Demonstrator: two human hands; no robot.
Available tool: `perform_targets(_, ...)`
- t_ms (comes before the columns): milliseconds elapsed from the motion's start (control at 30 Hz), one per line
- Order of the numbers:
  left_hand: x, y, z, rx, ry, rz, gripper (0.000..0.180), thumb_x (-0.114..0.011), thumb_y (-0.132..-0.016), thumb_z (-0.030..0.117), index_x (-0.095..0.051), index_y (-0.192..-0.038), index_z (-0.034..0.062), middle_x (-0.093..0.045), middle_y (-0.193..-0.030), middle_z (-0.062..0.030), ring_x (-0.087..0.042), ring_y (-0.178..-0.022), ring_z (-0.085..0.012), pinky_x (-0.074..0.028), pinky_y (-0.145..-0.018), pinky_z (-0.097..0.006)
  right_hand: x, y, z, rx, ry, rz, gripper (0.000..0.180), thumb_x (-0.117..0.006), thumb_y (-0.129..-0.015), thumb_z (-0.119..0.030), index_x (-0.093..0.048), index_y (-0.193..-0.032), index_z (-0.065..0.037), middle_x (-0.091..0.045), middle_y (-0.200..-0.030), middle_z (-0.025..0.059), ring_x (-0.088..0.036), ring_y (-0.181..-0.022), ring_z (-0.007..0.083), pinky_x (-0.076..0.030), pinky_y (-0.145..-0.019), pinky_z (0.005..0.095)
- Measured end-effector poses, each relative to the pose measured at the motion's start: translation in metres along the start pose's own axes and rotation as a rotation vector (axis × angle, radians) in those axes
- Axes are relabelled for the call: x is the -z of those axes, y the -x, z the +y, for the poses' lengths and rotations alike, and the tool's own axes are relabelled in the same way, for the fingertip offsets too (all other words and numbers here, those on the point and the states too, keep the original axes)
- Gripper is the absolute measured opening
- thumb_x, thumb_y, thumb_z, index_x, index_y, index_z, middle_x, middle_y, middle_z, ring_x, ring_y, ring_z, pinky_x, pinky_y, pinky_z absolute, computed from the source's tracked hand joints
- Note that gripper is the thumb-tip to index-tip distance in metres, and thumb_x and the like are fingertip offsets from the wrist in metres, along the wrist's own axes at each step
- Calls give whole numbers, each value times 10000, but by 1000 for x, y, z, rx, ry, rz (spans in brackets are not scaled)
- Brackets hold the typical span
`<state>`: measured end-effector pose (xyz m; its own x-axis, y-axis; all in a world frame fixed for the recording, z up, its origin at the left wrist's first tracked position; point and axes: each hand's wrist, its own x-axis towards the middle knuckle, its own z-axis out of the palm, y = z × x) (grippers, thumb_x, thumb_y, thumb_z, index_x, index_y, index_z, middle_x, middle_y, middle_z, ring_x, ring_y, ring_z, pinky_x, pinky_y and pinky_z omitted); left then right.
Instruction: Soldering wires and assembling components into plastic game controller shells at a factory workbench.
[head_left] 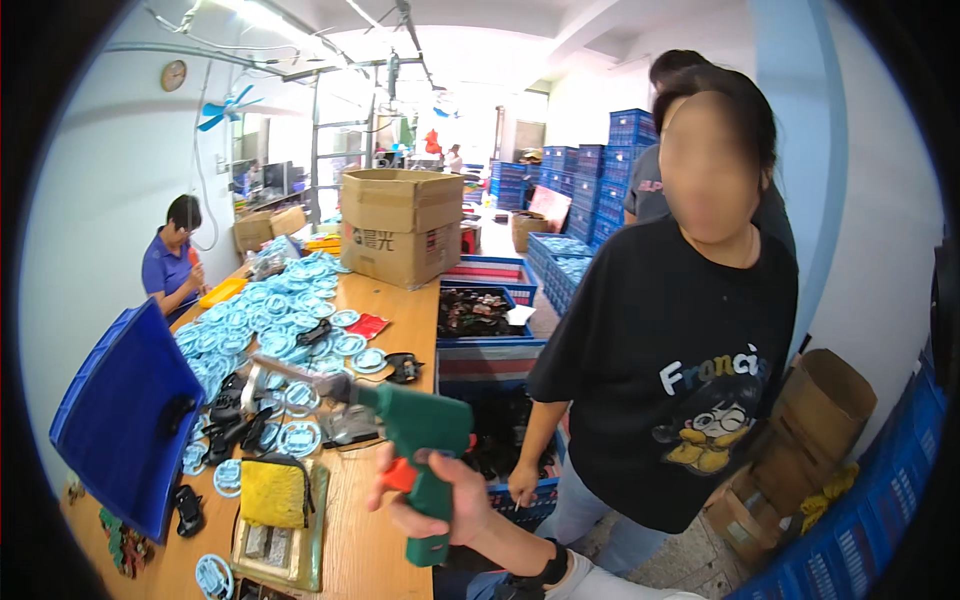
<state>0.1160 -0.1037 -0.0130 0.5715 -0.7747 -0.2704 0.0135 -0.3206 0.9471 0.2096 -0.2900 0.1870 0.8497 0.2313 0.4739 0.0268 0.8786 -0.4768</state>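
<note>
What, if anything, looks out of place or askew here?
The blue bin at the table's left side looks askew: it tilts steeply rather than lying flat, beside loosely heaped blue wheels. Whether that is deliberate, I cannot tell.

Bare wood lines the right edge of the bench (376,535), broad toward its near end, leaving hands a low passage beside the yellow pouch (275,492). Above it, the green power tool (425,430) fills the air. Heaped light blue rings (262,310) block the middle; a tilted blue bin (125,420) walls the left edge. A cardboard box (395,235) closes the right edge farther up; a co-worker (670,330) stands beyond it.
</note>
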Motion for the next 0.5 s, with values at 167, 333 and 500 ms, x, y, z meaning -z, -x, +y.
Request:
perform_targets(167,6,-5,9,-7,-16,3,559,-452,-911,312,-289,-1332,-18,-346,-1347,-233,-323,-1272,-300,-242,-1038,-324,-5,-6,13,-37,62,-48,434,-522,-866,-355,-430,-1074,15,-548,-1014,265,-450,-396,93,-344,-375,192)
perform_targets(333,9,-11,13,-7,-17,4,556,-451,-911,311,-293,-1329,-19,-349,-1344,-234,-325,-1271,-301,-242,-1039,-324,1,-2,17,-31,40,24,463,-541,-855,-348,-414,-1092,29,-531,-1029,281,-454,-400,93,-336,-367,197)
perform_targets(500,11,-14,14,-5,-15,7,552,-451,-911,310,-296,-1326,-21,-352,-1341,-235,-327,-1269,-302,-242,-1039,-325,4,3,23,-29,70,-10,403,-509,-878,-358,-437,-1070,-11,-578,-1008,211,-464,-411,66,-362,-384,168)
